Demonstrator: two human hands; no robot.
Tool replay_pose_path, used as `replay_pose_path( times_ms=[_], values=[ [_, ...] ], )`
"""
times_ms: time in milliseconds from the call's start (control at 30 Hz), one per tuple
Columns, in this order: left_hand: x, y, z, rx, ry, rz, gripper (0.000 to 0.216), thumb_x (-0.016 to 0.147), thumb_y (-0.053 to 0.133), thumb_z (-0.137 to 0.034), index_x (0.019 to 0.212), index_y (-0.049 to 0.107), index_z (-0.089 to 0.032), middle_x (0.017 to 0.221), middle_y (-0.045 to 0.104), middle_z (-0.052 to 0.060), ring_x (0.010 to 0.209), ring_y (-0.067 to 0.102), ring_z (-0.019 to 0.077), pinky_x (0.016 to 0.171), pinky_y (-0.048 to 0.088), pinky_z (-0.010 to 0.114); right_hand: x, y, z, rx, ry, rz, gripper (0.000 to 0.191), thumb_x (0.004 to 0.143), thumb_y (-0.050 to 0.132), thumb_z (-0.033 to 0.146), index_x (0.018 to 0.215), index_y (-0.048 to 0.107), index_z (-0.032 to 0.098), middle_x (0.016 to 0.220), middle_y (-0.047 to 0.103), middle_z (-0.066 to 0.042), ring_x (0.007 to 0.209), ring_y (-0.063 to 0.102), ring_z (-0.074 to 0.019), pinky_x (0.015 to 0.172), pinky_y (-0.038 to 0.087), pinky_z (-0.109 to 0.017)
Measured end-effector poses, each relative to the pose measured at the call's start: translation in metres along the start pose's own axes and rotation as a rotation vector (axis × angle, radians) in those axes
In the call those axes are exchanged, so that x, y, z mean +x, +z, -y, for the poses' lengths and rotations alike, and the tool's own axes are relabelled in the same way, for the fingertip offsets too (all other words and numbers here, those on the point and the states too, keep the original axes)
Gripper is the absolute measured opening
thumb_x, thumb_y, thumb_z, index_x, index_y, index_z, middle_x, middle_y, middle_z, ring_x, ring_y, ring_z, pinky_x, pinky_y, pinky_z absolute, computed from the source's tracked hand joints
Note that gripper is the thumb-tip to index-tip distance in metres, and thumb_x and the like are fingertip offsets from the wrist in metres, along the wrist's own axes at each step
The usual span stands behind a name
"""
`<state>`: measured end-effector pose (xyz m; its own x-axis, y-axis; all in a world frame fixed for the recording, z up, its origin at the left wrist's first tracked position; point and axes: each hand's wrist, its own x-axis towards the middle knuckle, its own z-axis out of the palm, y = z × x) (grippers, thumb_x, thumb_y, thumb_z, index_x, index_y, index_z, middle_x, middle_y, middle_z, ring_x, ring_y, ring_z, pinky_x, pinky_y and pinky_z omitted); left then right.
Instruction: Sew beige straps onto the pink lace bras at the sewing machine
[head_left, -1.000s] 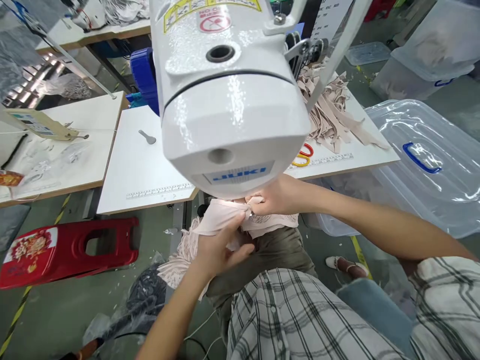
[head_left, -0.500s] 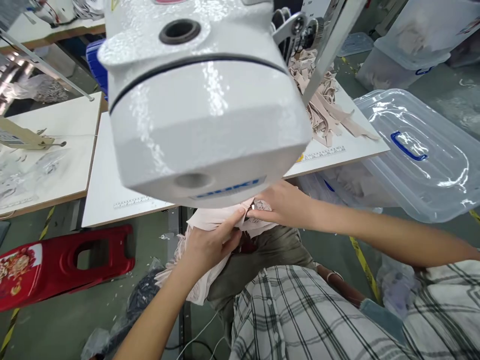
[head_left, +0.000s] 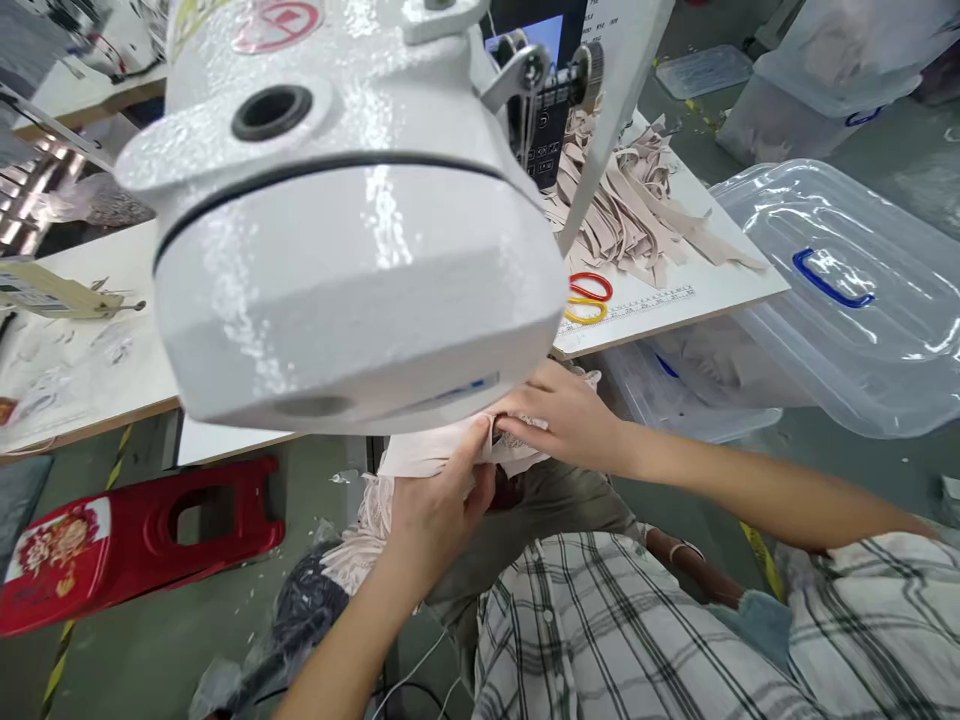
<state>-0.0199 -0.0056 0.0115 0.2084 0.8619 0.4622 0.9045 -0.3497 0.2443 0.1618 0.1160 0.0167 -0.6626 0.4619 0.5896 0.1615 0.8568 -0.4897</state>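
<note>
A pale pink lace-trimmed garment (head_left: 424, 452) lies over my lap, just below the white sewing machine head (head_left: 360, 300). My left hand (head_left: 442, 490) pinches its cloth between thumb and fingers. Close beside it, my right hand (head_left: 566, 415) grips the same garment near a lace edge, thumb pointing toward the left thumb. The machine head hides the garment's far part and the needle area. Loose pale ruffles (head_left: 360, 540) hang down at the left of my lap.
Scissors with red and yellow handles (head_left: 589, 298) lie on the table (head_left: 652, 310) beside a pile of beige fabric strips (head_left: 630, 205). A clear lidded bin (head_left: 840, 330) stands at the right. A red stool (head_left: 150, 540) is on the floor at left.
My view has shifted, so the machine head sits further left and the scissors and control panel now show. Both hands keep hold of the garment, with little movement.
</note>
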Motion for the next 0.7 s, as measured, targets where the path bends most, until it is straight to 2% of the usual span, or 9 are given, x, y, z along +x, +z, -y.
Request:
replay_pose_path(
  times_ms=[133, 233, 300, 367, 433, 500, 567, 633, 700],
  values=[
    [-0.001, -0.006, 0.005, -0.042, 0.027, 0.04, 0.059, 0.091, 0.061, -0.017, 0.147, 0.044, -0.017, 0.126, 0.069, 0.016, 0.114, 0.068, 0.0277, 0.097, 0.056, 0.038, -0.008, 0.005, -0.003, -0.12, -0.159, -0.077, 0.026, 0.091, 0.052, 0.006, 0.104, 0.068, 0.023, 0.097, 0.072, -0.003, 0.096, 0.061, -0.0172, 0.085, 0.049, -0.032],
    [0.001, -0.012, 0.017, -0.109, 0.099, 0.12, 0.061, 0.092, 0.059, -0.016, 0.15, 0.041, -0.023, 0.126, 0.07, 0.013, 0.115, 0.068, 0.0263, 0.098, 0.055, 0.038, -0.007, 0.003, -0.003, -0.188, -0.182, -0.07, 0.027, 0.089, 0.054, 0.006, 0.101, 0.069, 0.025, 0.093, 0.072, -0.001, 0.095, 0.06, -0.0181, 0.086, 0.048, -0.033],
    [0.003, -0.016, 0.022, -0.084, 0.134, 0.156, 0.062, 0.092, 0.058, -0.015, 0.151, 0.04, -0.027, 0.123, 0.071, 0.01, 0.111, 0.069, 0.0256, 0.095, 0.057, 0.038, -0.007, 0.0, 0.0, -0.209, -0.144, -0.055, 0.028, 0.089, 0.054, 0.006, 0.099, 0.071, 0.025, 0.09, 0.071, -0.002, 0.093, 0.059, -0.0187, 0.084, 0.047, -0.034],
    [0.005, -0.018, 0.022, -0.015, 0.124, 0.148, 0.061, 0.092, 0.057, -0.015, 0.15, 0.042, -0.028, 0.118, 0.073, 0.009, 0.102, 0.072, 0.0254, 0.089, 0.059, 0.037, -0.01, -0.001, 0.003, -0.127, -0.033, -0.007, 0.028, 0.09, 0.052, 0.008, 0.098, 0.072, 0.024, 0.09, 0.069, -0.003, 0.091, 0.06, -0.0183, 0.082, 0.048, -0.034],
    [0.006, -0.017, 0.017, 0.041, 0.087, 0.133, 0.056, 0.092, 0.057, -0.017, 0.146, 0.046, -0.026, 0.114, 0.074, 0.009, 0.097, 0.073, 0.025, 0.087, 0.059, 0.036, -0.014, 0.0, 0.004, 0.111, 0.186, 0.056, 0.026, 0.093, 0.051, 0.014, 0.104, 0.071, 0.025, 0.088, 0.066, -0.003, 0.082, 0.06, -0.0162, 0.074, 0.049, -0.031],
    [0.005, -0.016, 0.008, 0.065, 0.044, 0.129, 0.05, 0.092, 0.058, -0.018, 0.141, 0.05, -0.023, 0.116, 0.074, 0.01, 0.101, 0.072, 0.0258, 0.091, 0.057, 0.037, -0.015, 0.006, 0.001, 0.404, 0.461, 0.079, 0.026, 0.098, 0.048, 0.024, 0.118, 0.064, 0.024, 0.087, 0.063, -0.002, 0.069, 0.057, -0.0135, 0.063, 0.049, -0.028],
    [0.004, -0.013, -0.003, 0.08, -0.004, 0.123, 0.047, 0.092, 0.059, -0.019, 0.138, 0.052, -0.02, 0.12, 0.072, 0.011, 0.108, 0.07, 0.0274, 0.097, 0.055, 0.04, -0.01, 0.016, -0.006, 0.577, 0.646, 0.024, 0.034, 0.098, 0.049, 0.034, 0.129, 0.056, 0.023, 0.088, 0.062, -0.002, 0.064, 0.054, -0.0131, 0.06, 0.049, -0.028],
    [0.003, -0.01, -0.013, 0.109, -0.07, 0.096, 0.046, 0.092, 0.06, -0.021, 0.137, 0.053, -0.018, 0.121, 0.072, 0.013, 0.111, 0.069, 0.0295, 0.098, 0.054, 0.042, -0.001, 0.027, -0.014, 0.587, 0.678, -0.051, 0.039, 0.094, 0.054, 0.038, 0.13, 0.054, 0.022, 0.09, 0.061, -0.003, 0.07, 0.056, -0.0155, 0.067, 0.052, -0.031],
    [0.002, -0.006, -0.021, 0.143, -0.148, 0.06, 0.046, 0.091, 0.061, -0.023, 0.136, 0.053, -0.017, 0.121, 0.072, 0.014, 0.114, 0.067, 0.0319, 0.097, 0.054, 0.045, 0.011, 0.036, -0.02, 0.493, 0.621, -0.088, 0.036, 0.091, 0.057, 0.039, 0.123, 0.058, 0.022, 0.094, 0.06, -0.005, 0.079, 0.058, -0.0188, 0.075, 0.054, -0.035]
  ],
)
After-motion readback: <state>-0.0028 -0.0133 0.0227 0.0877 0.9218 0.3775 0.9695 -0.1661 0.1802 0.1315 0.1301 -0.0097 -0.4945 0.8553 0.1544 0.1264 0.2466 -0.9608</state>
